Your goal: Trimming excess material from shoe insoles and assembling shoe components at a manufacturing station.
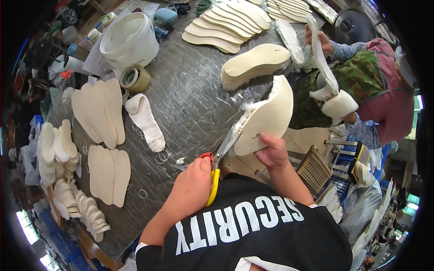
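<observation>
My left hand [192, 183] is closed round the handles of a pair of scissors [216, 180], one red and one yellow. Their blades [226, 147] lie along the ragged fleecy edge of a cream insole [266, 119]. My right hand [272, 153] grips that insole near its lower end, the thumb on its flat face, and holds it up in front of my black shirt. White fluff sticks out along the insole's left side, by the blades. Beyond it, a stack of cream fleece insoles [257, 61] lies on the dark plastic-covered table [190, 104].
Fanned insoles [226, 25] lie at the table's far side, more insoles [98, 110] at the left. A white bucket [129, 40], tape rolls [135, 78], a single fleece insole [145, 122] and rubber bands [162, 156] are there too. At right, a co-worker [361, 81] handles a long fleecy piece.
</observation>
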Demonstrator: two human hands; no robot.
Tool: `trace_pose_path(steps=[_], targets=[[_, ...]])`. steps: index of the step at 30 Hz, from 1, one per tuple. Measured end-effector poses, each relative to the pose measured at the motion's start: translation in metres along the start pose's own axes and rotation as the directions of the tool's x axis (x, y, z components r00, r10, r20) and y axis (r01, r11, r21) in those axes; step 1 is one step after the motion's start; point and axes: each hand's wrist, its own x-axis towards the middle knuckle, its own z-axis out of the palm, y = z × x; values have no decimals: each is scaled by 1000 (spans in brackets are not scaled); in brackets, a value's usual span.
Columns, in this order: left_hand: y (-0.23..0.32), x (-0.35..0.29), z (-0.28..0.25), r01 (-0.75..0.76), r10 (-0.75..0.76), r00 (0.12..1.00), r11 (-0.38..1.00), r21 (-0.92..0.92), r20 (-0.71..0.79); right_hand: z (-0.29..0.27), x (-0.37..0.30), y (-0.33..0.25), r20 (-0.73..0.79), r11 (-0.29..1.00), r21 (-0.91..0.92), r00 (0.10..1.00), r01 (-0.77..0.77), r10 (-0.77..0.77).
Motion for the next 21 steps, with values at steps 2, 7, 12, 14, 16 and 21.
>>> trace_pose_path(steps=[2,7,12,14,16,21], targets=[[-1,1,1,8,-8,1000,1000,-4,-13,2,3,2,-1,1000,-18,1000,-15,15],[-7,0,3,24,-25,999,1000,-14,-27,12,7,8,-92,992,-127,995,13,-25],[-13,0,5,-2,1,1000,1000,-26,-18,10,8,11,-75,992,-130,997,7,-17],[-15,-1,7,-7,7,1000,999,-33,-11,8,8,12,-54,993,-118,998,13,-19],[-15,-2,8,-24,24,999,1000,14,-22,8,8,13,-16,991,-134,1000,0,-2],[-8,-1,-9,-21,25,998,998,-64,50,16,9,13,-103,983,-182,995,-26,7]])
